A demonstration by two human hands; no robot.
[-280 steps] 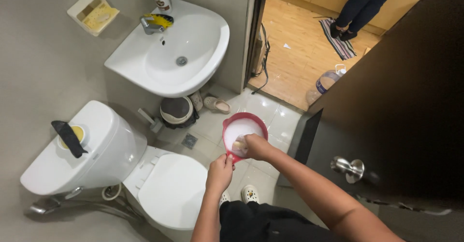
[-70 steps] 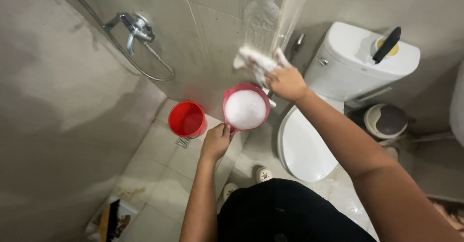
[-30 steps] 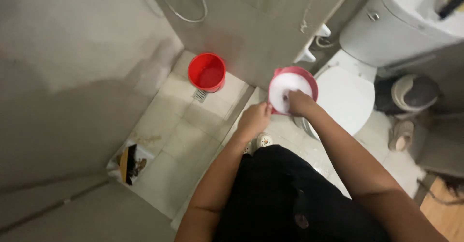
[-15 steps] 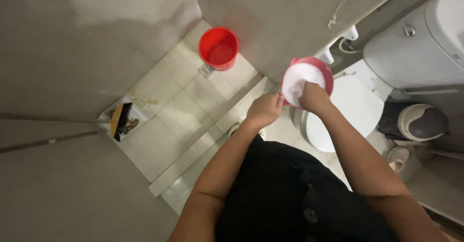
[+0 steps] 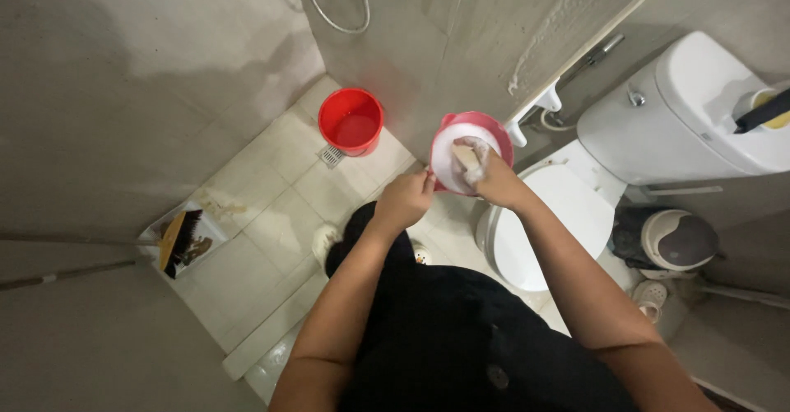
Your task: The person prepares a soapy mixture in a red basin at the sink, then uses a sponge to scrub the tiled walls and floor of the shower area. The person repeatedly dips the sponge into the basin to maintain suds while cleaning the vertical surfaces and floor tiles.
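L hand [image 5: 403, 200] gripped the rim of a round pink plastic basin [image 5: 471, 150] w/ white suds, held in the air above the tiled floor [image 5: 263, 206], just beside the white ceramic toilet [image 5: 568, 214]. R hand [image 5: 485, 177] was closed on a pale sponge [image 5: 466, 157] inside it. Red plastic bucket [image 5: 351, 121] stood in the floor's far corner by the wall.

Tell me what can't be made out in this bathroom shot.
All in the head view:
- What lies under the foam in the pink scoop: foam and the right hand cover it.
- The dark tool on the toilet tank: cut off by the right edge.
- The shower hose: runs off the top edge.
- The left hand fingertips: curled behind the scoop's rim.
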